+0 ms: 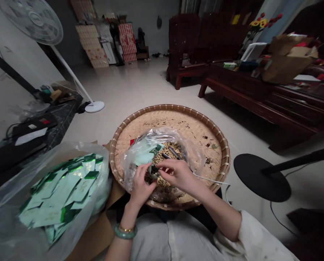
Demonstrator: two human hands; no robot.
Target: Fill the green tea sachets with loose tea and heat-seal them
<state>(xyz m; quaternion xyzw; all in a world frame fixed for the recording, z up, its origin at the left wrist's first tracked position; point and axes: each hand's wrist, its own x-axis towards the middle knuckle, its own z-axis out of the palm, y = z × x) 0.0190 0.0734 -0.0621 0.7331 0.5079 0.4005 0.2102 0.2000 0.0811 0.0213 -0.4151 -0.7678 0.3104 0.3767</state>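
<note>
My left hand (142, 185) holds a small pale green packet (153, 170) over a clear plastic bag (191, 148); the fingers partly cover it. My right hand (178, 174) is at the packet's mouth, its fingers bent into a pinch, and what they hold is hidden. Inside the clear bag lie dried, brownish-yellow pieces (166, 150), more pale green packets (145, 154) and a dark-handled tool (174, 153) of a kind I cannot make out. The bag rests on a round woven bamboo tray (205, 121).
At the left, a large plastic bag (96, 214) full of green packets (66, 188) stands in a cardboard box (107, 224). A white fan (94, 106) stands behind it. A black round base (261, 177) and a cable lie right; a dark wooden table (249, 87) is farther back.
</note>
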